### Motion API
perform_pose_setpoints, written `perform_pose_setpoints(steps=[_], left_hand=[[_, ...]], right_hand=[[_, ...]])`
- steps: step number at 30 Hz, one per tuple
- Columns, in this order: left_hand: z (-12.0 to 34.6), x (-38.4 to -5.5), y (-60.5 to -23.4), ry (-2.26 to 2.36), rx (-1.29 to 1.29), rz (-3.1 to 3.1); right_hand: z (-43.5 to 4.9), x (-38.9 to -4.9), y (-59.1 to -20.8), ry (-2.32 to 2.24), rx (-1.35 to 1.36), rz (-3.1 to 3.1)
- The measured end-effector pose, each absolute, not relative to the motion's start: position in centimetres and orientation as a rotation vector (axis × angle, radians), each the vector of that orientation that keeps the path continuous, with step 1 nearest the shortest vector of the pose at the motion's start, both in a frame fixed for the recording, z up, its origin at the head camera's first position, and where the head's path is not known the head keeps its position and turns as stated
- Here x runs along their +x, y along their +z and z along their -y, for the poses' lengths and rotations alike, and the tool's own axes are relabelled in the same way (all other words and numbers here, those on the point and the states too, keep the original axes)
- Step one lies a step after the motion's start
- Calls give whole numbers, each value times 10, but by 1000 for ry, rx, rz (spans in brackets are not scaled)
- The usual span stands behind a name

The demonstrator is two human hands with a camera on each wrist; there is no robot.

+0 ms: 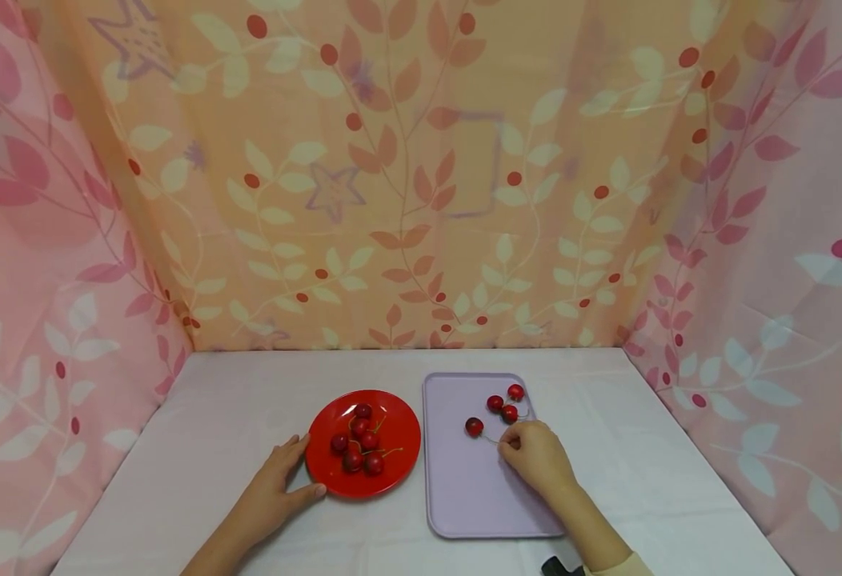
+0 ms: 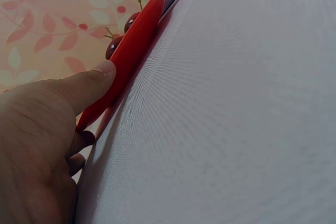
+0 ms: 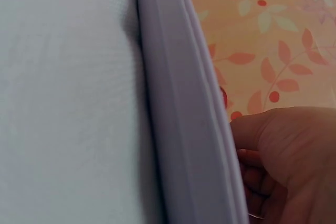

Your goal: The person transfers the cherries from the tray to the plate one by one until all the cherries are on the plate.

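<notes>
A round red plate [image 1: 320, 460] holds several dark red cherries [image 1: 368, 441], some with green stems. My left hand [image 1: 270, 492] holds its near left rim, the thumb lying on the edge and the fingers around the side. In the left wrist view the thumb [image 2: 100, 80] touches the plate [image 2: 123, 61]. Over a lilac tray [image 1: 464, 504], my right hand [image 1: 539, 460] pinches the stem end of a single cherry [image 1: 475, 426], whose fruit lies to the left of the fingertips. The tray's wall [image 3: 184, 103] hides part of the right hand [image 3: 294, 156] in the right wrist view.
Three more cherries [image 1: 510, 414] lie grouped at the tray's back right. A white cloth [image 1: 248, 392] covers the table. Patterned curtains [image 1: 406, 240] stand behind and on both sides. A black object [image 1: 561, 566] sits by the right wrist.
</notes>
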State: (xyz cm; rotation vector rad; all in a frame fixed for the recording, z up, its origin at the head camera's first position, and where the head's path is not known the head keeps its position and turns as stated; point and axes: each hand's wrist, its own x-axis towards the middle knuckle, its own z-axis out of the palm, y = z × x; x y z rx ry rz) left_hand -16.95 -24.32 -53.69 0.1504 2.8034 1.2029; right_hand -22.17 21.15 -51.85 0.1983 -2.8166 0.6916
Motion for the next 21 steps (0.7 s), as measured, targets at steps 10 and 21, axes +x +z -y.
perform_pose_setpoints(steps=[10,21], left_hand=[[244,-171,-539,1226,170,-2803],[243,-170,-537,1202,132,-2799]], right_hand=[[-210,-221,-502,830,189,2721],[-190,-233,-478,926,280,2678]])
